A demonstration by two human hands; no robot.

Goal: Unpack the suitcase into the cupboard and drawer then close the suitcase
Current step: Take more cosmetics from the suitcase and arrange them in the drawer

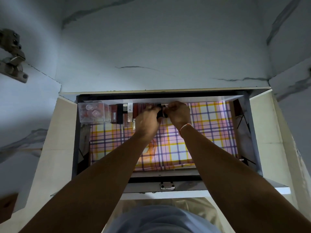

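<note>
An open drawer (252, 132) lined with pink, yellow and purple checked paper fills the middle of the head view. Both my arms reach into its far end. My left hand (148, 118) and my right hand (178, 113) meet there and together grip a small black object (160, 113), mostly hidden between the fingers. A row of small red, black and white boxes (124, 113) stands along the drawer's back wall to the left of my hands. A clear plastic box (91, 111) with red and clear items sits in the back left corner. The suitcase is out of view.
A white marble-patterned cupboard shelf (159, 47) extends above the drawer. A metal door hinge (13, 56) is fixed at the upper left. A metal latch (166, 186) sits on the drawer's front edge. Most of the checked lining (210, 132) is bare.
</note>
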